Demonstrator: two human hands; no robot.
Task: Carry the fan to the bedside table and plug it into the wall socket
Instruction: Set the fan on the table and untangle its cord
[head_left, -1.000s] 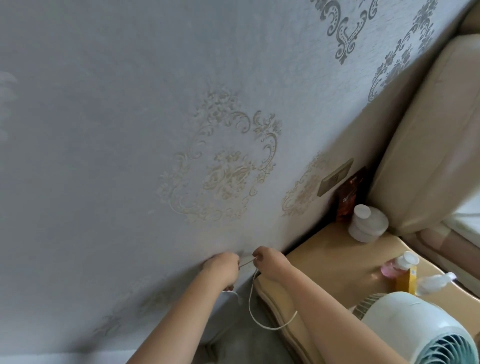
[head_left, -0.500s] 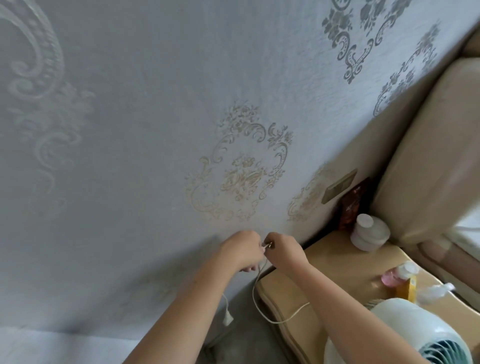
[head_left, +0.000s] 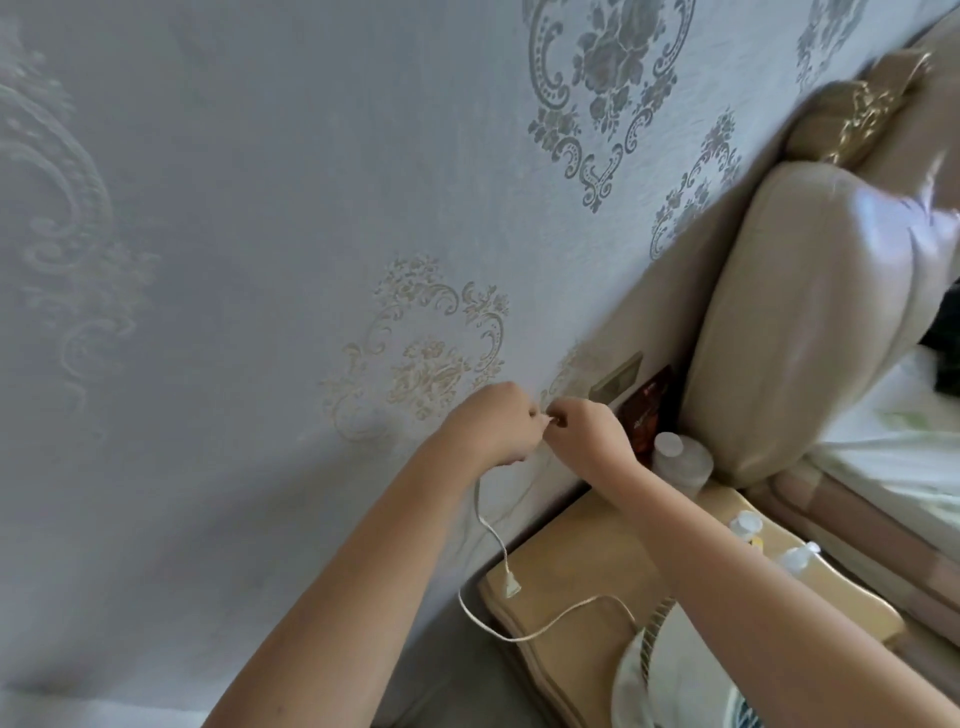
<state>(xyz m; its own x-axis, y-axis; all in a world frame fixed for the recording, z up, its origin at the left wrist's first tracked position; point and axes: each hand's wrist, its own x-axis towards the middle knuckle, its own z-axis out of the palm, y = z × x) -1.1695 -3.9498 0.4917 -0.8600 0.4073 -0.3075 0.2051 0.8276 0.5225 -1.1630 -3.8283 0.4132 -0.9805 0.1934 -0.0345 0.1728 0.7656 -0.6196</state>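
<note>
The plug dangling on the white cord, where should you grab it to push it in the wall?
Pinch the plug by its thicker body, where the cord enters, coming from above. It hangs free below the left hand, with its far end pointing down, so that end stays clear for the socket plate.

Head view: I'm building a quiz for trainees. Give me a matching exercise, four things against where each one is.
Things:
1. plug
2. fan
3. wall plate
4. white jar

Places:
A. on the wall above the bedside table
B. table's back corner, by the headboard
C. dangling on its cord below the left hand
D. table's near edge, bottom right

Pairs: 1-C, 2-D, 3-A, 4-B
</note>
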